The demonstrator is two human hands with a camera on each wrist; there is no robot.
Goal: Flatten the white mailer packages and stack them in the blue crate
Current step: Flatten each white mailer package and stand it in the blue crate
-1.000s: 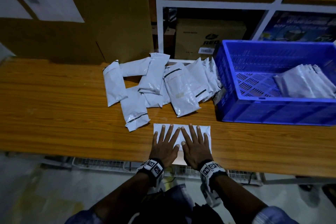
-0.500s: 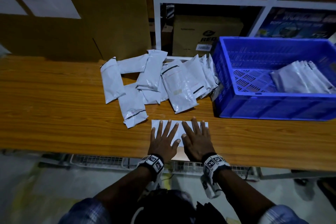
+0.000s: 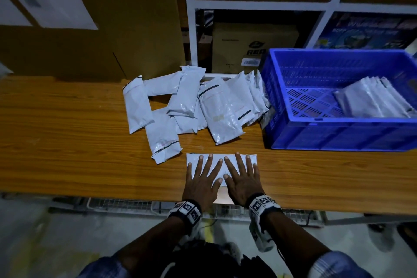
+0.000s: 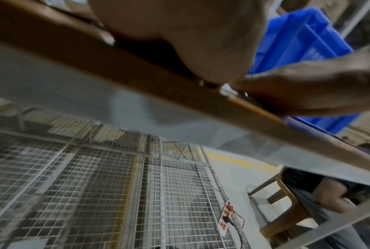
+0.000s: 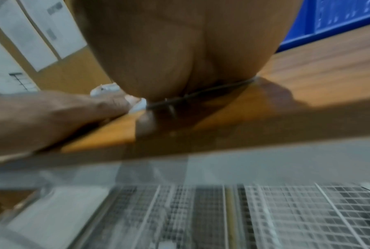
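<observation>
A flat white mailer [image 3: 220,165] lies near the front edge of the wooden table [image 3: 67,142]. My left hand [image 3: 200,178] and my right hand [image 3: 242,176] press on it side by side, palms down, fingers straight and spread. Behind them is a loose pile of puffy white mailers [image 3: 187,106]. The blue crate [image 3: 338,133] stands at the right with a stack of flattened mailers [image 3: 374,99] in it. The wrist views show only each palm [image 4: 190,33] [image 5: 179,42] from below at the table edge, with the other hand beside it.
Large cardboard boxes [image 3: 90,29] stand against the back left. A white shelf unit [image 3: 259,4] with boxes is behind the table. Wire mesh racks [image 4: 94,193] and a power strip [image 4: 226,217] lie under the table.
Both hands stay flat on the mailer and have spread a little wider across it. The camera has shifted slightly.
</observation>
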